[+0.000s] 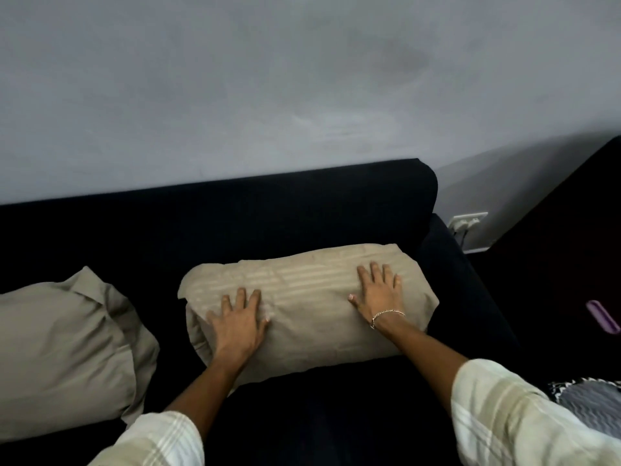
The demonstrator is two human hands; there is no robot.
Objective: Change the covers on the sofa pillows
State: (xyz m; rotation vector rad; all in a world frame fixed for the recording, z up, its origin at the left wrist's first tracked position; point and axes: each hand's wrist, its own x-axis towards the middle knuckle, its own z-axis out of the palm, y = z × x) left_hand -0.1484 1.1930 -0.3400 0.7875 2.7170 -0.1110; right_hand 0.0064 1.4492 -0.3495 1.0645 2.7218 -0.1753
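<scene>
A beige pillow [309, 307] in a faintly striped cover lies flat on the dark sofa seat [336, 415], near the right armrest. My left hand [240, 324] rests palm down on its left part, fingers spread. My right hand [378, 292], with a thin bracelet at the wrist, lies flat on its right part, fingers spread too. Neither hand grips the cloth. A second beige pillow [64, 348] in a plain, loosely fitted cover sits on the seat at the far left, partly cut off by the frame edge.
The sofa backrest [235, 213] stands against a grey wall. Right of the armrest [470, 297] a wall socket [468, 222] holds plugs. A purple object [603, 316] lies at the right edge on a dark surface. Patterned grey fabric [591, 401] shows at lower right.
</scene>
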